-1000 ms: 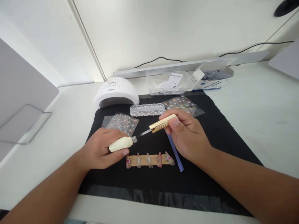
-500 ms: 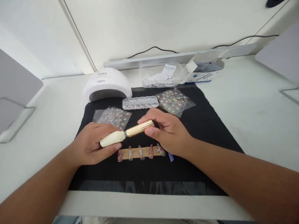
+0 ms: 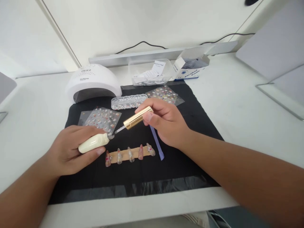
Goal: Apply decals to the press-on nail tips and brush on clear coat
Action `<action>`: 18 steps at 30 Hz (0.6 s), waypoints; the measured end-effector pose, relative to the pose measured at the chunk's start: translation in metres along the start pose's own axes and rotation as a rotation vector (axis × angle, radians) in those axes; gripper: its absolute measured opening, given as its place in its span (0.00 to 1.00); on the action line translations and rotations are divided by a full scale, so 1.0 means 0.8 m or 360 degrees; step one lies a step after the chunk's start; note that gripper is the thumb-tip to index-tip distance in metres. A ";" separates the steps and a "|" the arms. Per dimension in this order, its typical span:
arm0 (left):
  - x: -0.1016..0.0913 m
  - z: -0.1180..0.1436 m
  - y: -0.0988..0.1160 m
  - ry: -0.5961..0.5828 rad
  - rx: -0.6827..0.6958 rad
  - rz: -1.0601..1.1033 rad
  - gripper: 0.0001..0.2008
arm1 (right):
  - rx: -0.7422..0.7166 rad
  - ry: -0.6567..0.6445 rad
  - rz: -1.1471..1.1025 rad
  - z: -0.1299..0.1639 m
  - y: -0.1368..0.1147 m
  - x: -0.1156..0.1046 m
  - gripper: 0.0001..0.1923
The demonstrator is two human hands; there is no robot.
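Bottle [image 3: 93, 143], cream-coloured and lying nearly level, was gripped in the curled left hand [image 3: 71, 148], fingers wrapped over its body and thumb beneath, its open neck pointing right above the black mat [image 3: 190, 126]. Cap [image 3: 138, 117], gold and ribbed, was pinched between thumb and fingertips of the right hand [image 3: 166, 123]; its thin brush [image 3: 119, 129] slanted down-left, the tip just beside the bottle's neck. Below both hands lay a tan strip [image 3: 129, 153] bearing five clear nail tips, and beside it a lilac stick [image 3: 156, 146] partly hidden under the right hand. Farther back on the mat were two sticker sheets [image 3: 102, 117], [image 3: 163, 94] and a clear bead case [image 3: 128, 101]. Beyond the mat stood a white nail lamp [image 3: 92, 83], a clear tub [image 3: 149, 72] and an open box [image 3: 190, 68].
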State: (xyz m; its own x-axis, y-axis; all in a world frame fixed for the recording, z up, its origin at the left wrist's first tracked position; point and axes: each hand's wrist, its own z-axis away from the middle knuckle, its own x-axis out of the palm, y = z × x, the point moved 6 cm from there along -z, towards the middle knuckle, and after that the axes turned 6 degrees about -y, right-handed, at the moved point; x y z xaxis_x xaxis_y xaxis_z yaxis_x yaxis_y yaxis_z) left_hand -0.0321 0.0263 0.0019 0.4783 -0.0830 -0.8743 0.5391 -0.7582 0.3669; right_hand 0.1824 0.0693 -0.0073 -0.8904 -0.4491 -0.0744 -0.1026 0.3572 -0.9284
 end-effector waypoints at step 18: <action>-0.011 0.008 -0.019 0.0174 -0.0384 0.0081 0.06 | -0.0130 -0.0430 0.0114 -0.002 -0.001 0.003 0.09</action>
State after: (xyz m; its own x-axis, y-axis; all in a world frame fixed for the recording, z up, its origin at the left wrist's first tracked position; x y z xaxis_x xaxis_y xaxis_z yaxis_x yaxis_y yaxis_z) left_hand -0.0489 0.0342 0.0018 0.5740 -0.0370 -0.8180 0.6558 -0.5775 0.4863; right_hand 0.1800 0.0694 -0.0066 -0.7474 -0.6184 -0.2430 -0.0889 0.4554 -0.8858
